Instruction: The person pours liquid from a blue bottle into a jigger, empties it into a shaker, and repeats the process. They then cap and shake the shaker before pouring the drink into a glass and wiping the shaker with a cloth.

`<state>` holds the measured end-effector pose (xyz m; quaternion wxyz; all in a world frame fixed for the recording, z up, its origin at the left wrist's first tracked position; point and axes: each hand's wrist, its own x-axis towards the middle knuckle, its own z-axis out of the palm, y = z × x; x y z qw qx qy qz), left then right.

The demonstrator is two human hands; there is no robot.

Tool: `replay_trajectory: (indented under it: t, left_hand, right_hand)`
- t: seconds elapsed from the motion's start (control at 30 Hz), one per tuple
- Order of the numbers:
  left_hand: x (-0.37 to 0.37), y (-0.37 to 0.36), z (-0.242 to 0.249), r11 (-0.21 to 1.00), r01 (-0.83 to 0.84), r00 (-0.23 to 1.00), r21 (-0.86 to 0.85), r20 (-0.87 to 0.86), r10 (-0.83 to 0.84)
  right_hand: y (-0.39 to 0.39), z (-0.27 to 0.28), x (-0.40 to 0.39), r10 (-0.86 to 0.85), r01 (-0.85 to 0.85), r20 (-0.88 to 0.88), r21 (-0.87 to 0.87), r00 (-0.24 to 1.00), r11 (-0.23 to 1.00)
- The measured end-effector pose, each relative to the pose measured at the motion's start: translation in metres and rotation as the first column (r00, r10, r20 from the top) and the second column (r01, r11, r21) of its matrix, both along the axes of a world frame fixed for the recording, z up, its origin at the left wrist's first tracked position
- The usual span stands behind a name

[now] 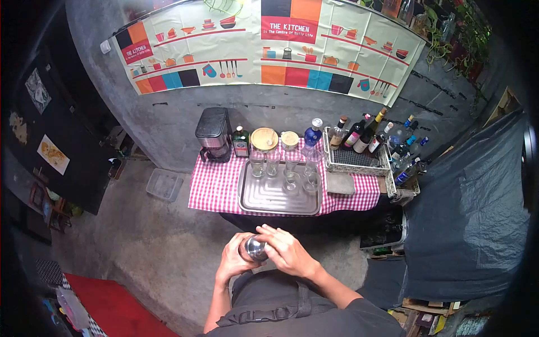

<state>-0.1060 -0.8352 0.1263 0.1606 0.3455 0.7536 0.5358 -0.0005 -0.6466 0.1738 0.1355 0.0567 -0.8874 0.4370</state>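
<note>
Far left, dark wall with pictures (52,153); red mat (115,308) on the floor bottom left. Clear tub (164,184) on the floor left of the table. Table has a red check cloth (216,185). Coffee machine (214,135) at the table's back left, green bottle (241,141) just beside it, then two wood-lidded jars (264,139), blue bottle (313,134). Metal tray (269,196) mid-table with four glasses (283,167) along its far edge. Right of the tray a grey cloth (340,183), behind it a wire basket (355,158) with bottles (362,133) standing at its back. More bottles in a crate (405,177) off the table's right end. Kitchen banner (264,48) on the wall above. Big dark tarp (471,213) far right. Near the body, in front of the table and well apart from the tray: left hand (233,261) wrapped around a metal shaker (255,248) from the left and under, clenched on it. Right hand (286,251) over the shaker's top and right side, fingers curled on it, also grasping. Shaker held between both hands at chest height, above the floor, only its shiny rounded end shows. Person wears a dark apron (281,309).
</note>
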Motion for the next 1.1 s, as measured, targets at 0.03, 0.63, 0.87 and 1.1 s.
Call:
replay_trajectory:
  t: [0.03, 0.63, 0.87, 1.1]
  left_hand:
    - [0.001, 0.0, -0.005, 1.0, -0.001, 1.0, -0.001, 0.003, 0.001]
    - [0.005, 0.009, 0.004, 0.994, 0.098, 0.907, 0.045, 0.406, -0.108]
    - [-0.007, 0.003, -0.011, 0.997, 0.062, 0.992, 0.047, 0.102, -0.067]
    - [-0.003, 0.01, 0.002, 0.995, 0.099, 0.934, 0.003, 0.344, -0.094]
  right_hand:
    - [-0.002, 0.001, -0.001, 0.001, -0.001, 0.003, -0.001, 1.0, 1.0]
    - [-0.002, 0.01, -0.018, -0.001, 0.006, -0.068, 0.065, 0.998, 0.998]
    - [-0.006, 0.001, -0.003, 0.059, -0.057, -0.079, 0.031, 0.995, 0.998]
    - [0.005, -0.004, -0.016, -0.127, 0.127, 0.002, -0.073, 0.992, 0.989]
